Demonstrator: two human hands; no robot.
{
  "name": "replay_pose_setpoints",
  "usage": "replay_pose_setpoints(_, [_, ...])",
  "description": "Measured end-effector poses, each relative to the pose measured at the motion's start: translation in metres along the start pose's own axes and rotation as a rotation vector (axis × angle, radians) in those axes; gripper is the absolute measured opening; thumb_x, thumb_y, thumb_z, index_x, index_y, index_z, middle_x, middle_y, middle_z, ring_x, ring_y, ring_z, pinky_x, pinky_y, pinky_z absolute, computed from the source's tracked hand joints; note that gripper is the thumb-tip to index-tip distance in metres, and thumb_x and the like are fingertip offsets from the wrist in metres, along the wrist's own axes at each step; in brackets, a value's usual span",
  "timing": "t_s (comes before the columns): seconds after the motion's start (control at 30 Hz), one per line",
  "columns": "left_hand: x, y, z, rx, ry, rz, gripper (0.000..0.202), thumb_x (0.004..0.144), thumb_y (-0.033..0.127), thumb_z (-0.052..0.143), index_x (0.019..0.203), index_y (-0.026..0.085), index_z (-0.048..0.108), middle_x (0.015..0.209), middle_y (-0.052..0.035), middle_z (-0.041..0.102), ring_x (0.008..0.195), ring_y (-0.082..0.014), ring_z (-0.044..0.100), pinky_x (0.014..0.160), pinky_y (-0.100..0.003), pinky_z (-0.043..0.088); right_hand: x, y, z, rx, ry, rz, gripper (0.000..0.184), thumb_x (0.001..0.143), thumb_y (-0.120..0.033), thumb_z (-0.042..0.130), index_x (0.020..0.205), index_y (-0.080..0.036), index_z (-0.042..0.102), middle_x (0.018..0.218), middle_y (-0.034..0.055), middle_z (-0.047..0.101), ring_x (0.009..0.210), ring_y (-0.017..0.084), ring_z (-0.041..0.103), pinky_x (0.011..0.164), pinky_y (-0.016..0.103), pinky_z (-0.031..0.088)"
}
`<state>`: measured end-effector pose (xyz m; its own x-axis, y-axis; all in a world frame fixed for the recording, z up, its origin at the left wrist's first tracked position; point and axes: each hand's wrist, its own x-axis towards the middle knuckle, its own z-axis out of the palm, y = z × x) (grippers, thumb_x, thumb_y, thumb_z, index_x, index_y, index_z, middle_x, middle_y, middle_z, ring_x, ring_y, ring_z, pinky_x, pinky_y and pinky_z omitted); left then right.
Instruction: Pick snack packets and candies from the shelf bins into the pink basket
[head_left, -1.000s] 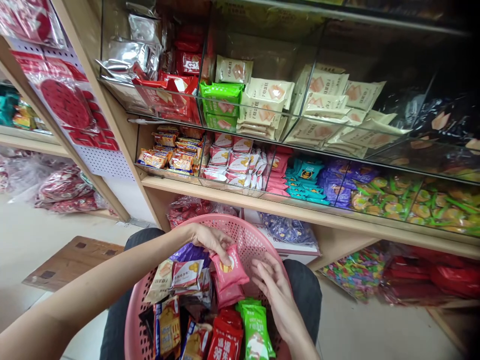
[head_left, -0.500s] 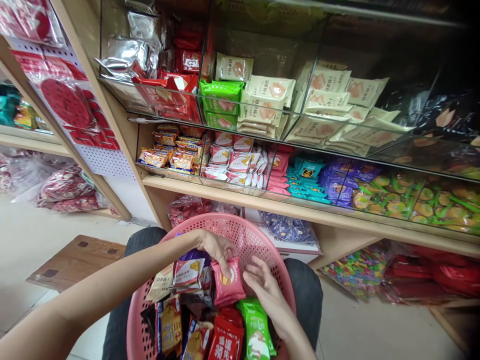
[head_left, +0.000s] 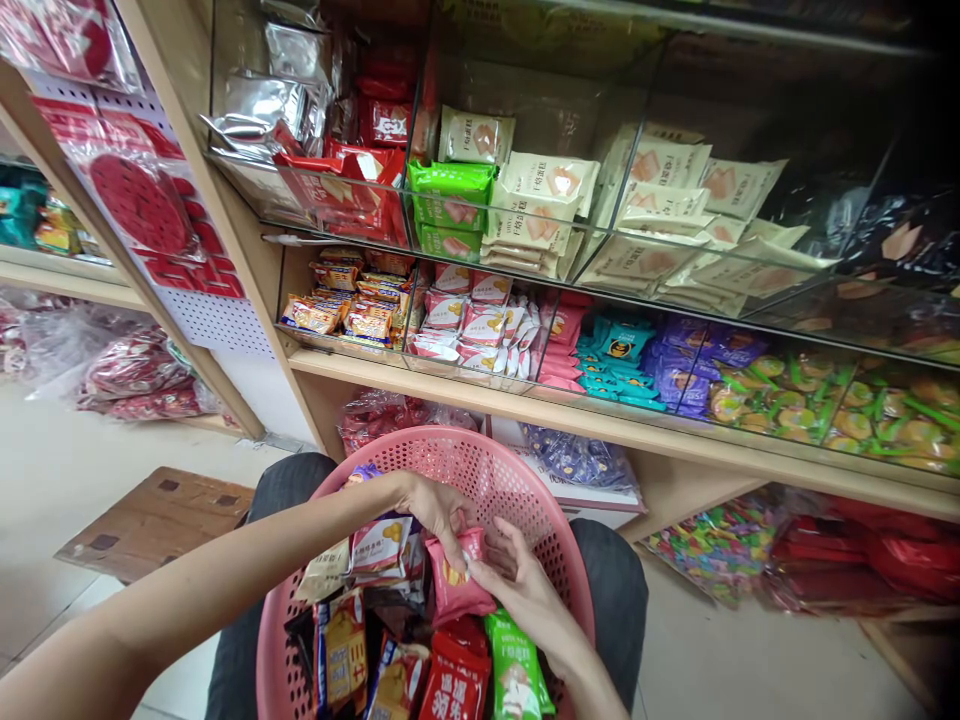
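My left hand (head_left: 442, 515) reaches across into the pink plastic basket (head_left: 274, 640) and pinches a pink snack packet (head_left: 459, 592) by its top, the thumb lying on its front. From the right, my right hand (head_left: 517, 580) closes on the same packet's side, its thumb on the front edge. Below it in the basket lie a red snack packet (head_left: 455, 680) and a green cake packet (head_left: 516, 665). To the left are brown-and-gold biscuit packets (head_left: 341, 650), white-and-red packets (head_left: 381, 548) and a cream packet (head_left: 327, 572). The basket sits between my knees.
A glass-fronted shelf (head_left: 450, 385) ahead holds snack packets sorted by kind. Under it stand bagged goods and a white box (head_left: 570, 490) with purple packets (head_left: 577, 455) on top. A low wooden stool (head_left: 161, 520) is to the left. Colourful bagged sweets (head_left: 712, 540) lie at lower right.
My right hand has moved left and its thumb now meets the pink packet, which has tilted slightly. The left hand keeps its hold. The view has shifted a little.
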<state>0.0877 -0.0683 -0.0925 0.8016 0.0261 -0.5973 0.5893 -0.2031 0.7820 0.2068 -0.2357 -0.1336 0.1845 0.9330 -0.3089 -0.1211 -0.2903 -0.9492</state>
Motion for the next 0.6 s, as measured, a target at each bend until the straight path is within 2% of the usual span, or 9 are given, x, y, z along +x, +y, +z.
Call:
replay_pose_setpoints(0.1, [0.002, -0.002, -0.002, -0.020, -0.056, -0.026, 0.053, 0.036, 0.045, 0.086, 0.075, 0.020, 0.059, 0.054, 0.0076, 0.051, 0.051, -0.0111, 0.043, 0.052, -0.024, 0.033, -0.001, 0.001, 0.000, -0.002, -0.008, -0.017, 0.069, 0.068, -0.039, 0.072, 0.125, -0.020, 0.038, 0.132, 0.0134, 0.051, 0.120, 0.023, 0.050, 0.102, 0.042, 0.039])
replay_pose_setpoints(0.23, [0.001, -0.004, -0.004, -0.027, -0.011, -0.040, 0.047, 0.037, 0.044, 0.086, 0.061, 0.019, 0.053, 0.055, 0.0061, 0.050, 0.054, -0.0119, 0.044, 0.054, -0.024, 0.033, -0.002, 0.001, 0.000, 0.010, -0.051, -0.038, 0.060, 0.069, -0.038, 0.072, 0.120, -0.023, 0.045, 0.125, 0.0096, 0.058, 0.119, 0.023, 0.052, 0.103, 0.044, 0.038])
replay_pose_setpoints(0.4, [-0.003, -0.009, -0.007, -0.040, 0.079, -0.055, 0.049, 0.037, 0.042, 0.086, 0.062, 0.019, 0.049, 0.056, 0.0071, 0.047, 0.054, -0.0100, 0.040, 0.052, -0.023, 0.030, -0.001, 0.007, -0.003, -0.006, -0.108, -0.075, 0.056, 0.073, -0.038, 0.069, 0.120, -0.022, 0.046, 0.127, 0.0099, 0.057, 0.117, 0.021, 0.053, 0.102, 0.042, 0.039])
replay_pose_setpoints(0.6, [-0.002, -0.012, -0.005, -0.101, 0.066, -0.058, 0.051, 0.037, 0.049, 0.084, 0.061, 0.018, 0.051, 0.059, 0.0060, 0.049, 0.058, -0.0107, 0.045, 0.056, -0.024, 0.038, 0.000, 0.008, -0.004, -0.105, -0.092, -0.037, 0.058, 0.070, -0.044, 0.070, 0.118, -0.018, 0.050, 0.118, 0.0112, 0.061, 0.110, 0.023, 0.057, 0.097, 0.040, 0.042])
